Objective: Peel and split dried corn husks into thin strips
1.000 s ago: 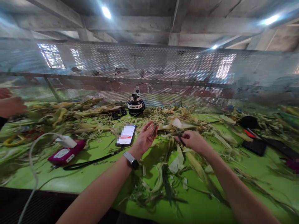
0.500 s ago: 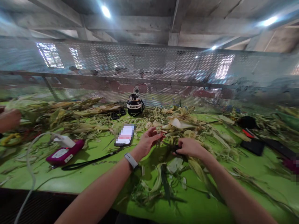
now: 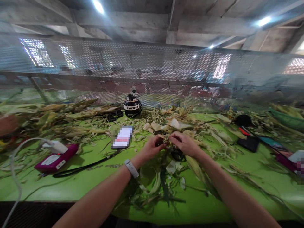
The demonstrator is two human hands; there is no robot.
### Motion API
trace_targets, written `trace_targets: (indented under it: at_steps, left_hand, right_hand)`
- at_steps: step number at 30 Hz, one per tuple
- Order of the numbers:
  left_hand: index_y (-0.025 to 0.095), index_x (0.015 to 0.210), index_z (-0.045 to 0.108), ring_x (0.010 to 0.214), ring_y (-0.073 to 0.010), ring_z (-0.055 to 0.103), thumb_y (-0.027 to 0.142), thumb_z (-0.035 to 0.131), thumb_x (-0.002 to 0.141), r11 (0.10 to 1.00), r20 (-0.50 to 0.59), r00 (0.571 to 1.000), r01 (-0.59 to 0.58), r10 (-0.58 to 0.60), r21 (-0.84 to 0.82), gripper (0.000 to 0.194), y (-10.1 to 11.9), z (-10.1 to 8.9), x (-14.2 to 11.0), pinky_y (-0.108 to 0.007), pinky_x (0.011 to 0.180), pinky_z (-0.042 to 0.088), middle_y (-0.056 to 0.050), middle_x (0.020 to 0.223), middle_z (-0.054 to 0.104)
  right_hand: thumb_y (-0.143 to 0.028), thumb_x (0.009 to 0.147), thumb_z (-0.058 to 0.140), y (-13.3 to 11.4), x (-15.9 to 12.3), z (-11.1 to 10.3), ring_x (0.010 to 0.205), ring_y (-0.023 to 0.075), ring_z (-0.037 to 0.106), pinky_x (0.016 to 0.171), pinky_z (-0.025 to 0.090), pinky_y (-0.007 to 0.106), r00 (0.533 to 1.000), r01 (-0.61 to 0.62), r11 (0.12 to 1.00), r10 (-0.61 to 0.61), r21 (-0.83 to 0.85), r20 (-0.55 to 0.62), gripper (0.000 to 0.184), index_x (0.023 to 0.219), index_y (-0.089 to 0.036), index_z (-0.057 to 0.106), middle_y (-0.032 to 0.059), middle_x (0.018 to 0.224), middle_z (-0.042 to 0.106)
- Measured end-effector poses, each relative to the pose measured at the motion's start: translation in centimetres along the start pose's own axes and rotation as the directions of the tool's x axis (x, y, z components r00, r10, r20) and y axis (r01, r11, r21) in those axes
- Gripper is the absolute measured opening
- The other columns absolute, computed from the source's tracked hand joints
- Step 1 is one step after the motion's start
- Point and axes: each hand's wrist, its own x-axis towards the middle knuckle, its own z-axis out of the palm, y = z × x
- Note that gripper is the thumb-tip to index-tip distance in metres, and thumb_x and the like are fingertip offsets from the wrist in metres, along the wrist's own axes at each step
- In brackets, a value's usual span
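Observation:
My left hand [image 3: 153, 147], with a white band at the wrist, is closed with its fingertips pinched on a small piece of corn husk [image 3: 167, 141]. My right hand [image 3: 185, 145] meets it from the other side, its thumb and fingers closed on the same piece. Directly below the right hand are black scissors [image 3: 177, 155], of which the looped handles show; whether that hand still bears them I cannot tell. Dry corn husks [image 3: 178, 123] lie heaped just beyond both hands. Under my wrists are more green strips and husk scraps [image 3: 154, 186].
A phone [image 3: 122, 137], a purple power strip [image 3: 57, 158] with a white plug and cable, and a black strap lie left. Behind stands a black bottle [image 3: 132, 106] before a perforated screen. Another person's hand [image 3: 8, 125] is at far left. A dark flat object [image 3: 248, 143] lies right.
My right hand has risen from the scissors to my left hand's fingertips, where both now pinch the husk piece. The view has shifted slightly to the right.

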Motion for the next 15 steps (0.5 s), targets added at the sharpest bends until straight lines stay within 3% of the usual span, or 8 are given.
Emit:
trace_targets:
  at_steps: [5,10,15]
  left_hand:
    - [0.015,0.084,0.063,0.067,-0.0114,0.055,0.023,0.074,0.067,0.999,0.023,0.999,-0.029,0.028,0.025,0.022,-0.08,0.24,-0.38,-0.021,0.064,0.044,-0.001,0.074,0.063]
    - [0.017,0.077,0.058,0.052,-0.0081,0.05,0.032,0.072,0.069,1.0,0.046,0.999,-0.004,0.004,-0.001,0.022,0.17,0.12,-0.19,-0.019,0.048,0.039,0.003,0.062,0.058]
    - [0.015,0.077,0.058,0.053,-0.0087,0.055,0.03,0.074,0.068,0.995,0.083,0.995,0.069,-0.063,-0.073,0.024,0.56,-0.11,-0.29,-0.019,0.047,0.036,0.002,0.064,0.059]
  right_hand:
    - [-0.041,0.088,0.044,-0.01,0.06,0.6,0.062,0.0127,0.048,0.062,0.037,0.024,0.997,0.064,0.996,-0.066,-0.06,-0.031,0.029,0.071,-0.019,0.051,-0.0017,0.063,0.053]
    - [-0.04,0.09,0.04,-0.39,-0.13,0.52,0.061,0.0118,0.046,0.06,0.036,0.023,0.998,0.059,0.998,-0.058,-0.013,0.015,0.026,0.076,-0.019,0.048,-0.0019,0.067,0.053]
    - [-0.043,0.089,0.044,-0.64,-0.47,0.3,0.064,0.0127,0.047,0.061,0.035,0.024,0.992,0.123,0.985,-0.123,-0.119,0.008,0.026,0.08,-0.019,0.048,-0.0006,0.07,0.053]
